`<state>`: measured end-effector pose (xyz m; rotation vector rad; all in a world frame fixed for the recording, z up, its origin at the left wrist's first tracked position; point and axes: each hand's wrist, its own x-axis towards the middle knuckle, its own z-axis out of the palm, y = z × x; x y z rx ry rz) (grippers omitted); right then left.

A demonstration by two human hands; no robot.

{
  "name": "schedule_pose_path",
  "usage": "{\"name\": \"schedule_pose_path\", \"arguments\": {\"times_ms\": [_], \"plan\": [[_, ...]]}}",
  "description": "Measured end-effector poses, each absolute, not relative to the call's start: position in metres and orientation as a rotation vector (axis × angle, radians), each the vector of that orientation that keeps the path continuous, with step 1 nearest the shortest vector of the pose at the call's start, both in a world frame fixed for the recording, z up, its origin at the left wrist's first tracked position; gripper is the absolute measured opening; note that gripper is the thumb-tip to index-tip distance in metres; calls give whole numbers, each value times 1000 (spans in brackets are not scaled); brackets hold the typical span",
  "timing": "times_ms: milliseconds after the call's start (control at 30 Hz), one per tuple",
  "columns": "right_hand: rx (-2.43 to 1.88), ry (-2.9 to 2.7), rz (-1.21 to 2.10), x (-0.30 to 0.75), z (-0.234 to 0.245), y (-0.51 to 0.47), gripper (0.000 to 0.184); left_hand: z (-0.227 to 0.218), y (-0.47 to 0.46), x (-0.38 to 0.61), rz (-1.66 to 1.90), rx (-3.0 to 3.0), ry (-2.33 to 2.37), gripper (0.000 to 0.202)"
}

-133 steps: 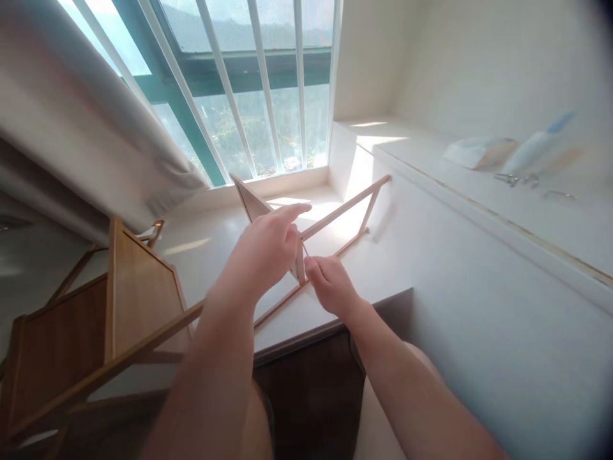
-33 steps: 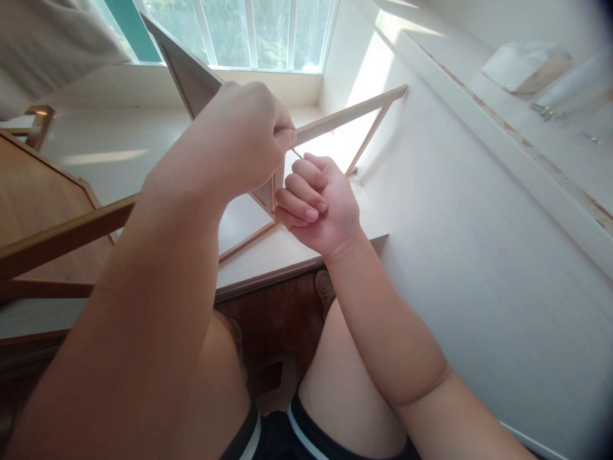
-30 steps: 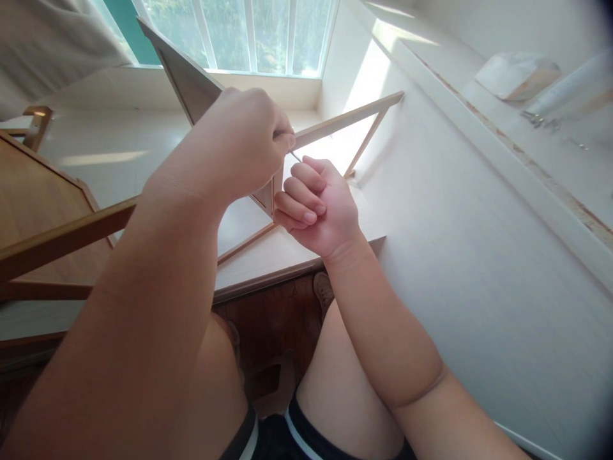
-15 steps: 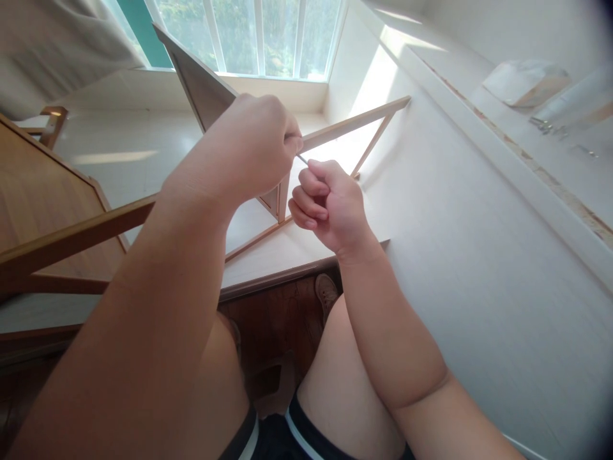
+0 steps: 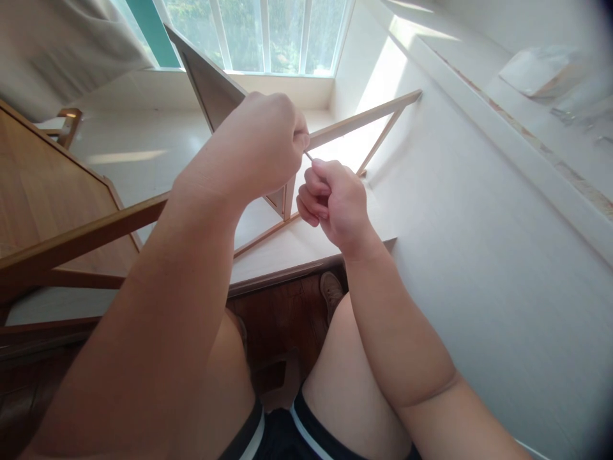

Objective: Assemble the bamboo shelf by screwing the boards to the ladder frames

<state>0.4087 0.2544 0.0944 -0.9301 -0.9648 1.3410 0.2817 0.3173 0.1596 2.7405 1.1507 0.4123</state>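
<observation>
My left hand [image 5: 272,144] is closed, its back toward me, over a long wooden bar [image 5: 368,117] that passes behind it. A thin metal rod [image 5: 308,155] runs from its fingertips to my right hand [image 5: 338,198]. The rod looks like a hex key, though most of it is hidden. My right hand pinches the rod between thumb and forefinger, the other fingers curled. The bar belongs to a wooden frame with a slanted brace [image 5: 382,140] at its right end. A flat panel [image 5: 204,80] stands tilted behind my left hand.
A wooden board [image 5: 52,185] with a frame leans at the left. The pale ledge [image 5: 278,255] drops to a dark wood floor [image 5: 282,313]. A white wall panel [image 5: 460,243] rises on the right, with plastic bags [image 5: 541,70] on its top. A curtain [image 5: 62,57] hangs before the window [image 5: 244,38].
The whole view has shifted slightly, so everything sits a little farther right. Both hands keep nearly the same grip, and the rod still spans them.
</observation>
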Motion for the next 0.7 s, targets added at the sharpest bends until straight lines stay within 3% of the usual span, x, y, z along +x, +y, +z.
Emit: {"name": "schedule_pose_path", "arguments": {"times_ms": [700], "plan": [[-1112,-1084,1077,410,90,256,47,160,312,282,467,2717,1285,30]]}}
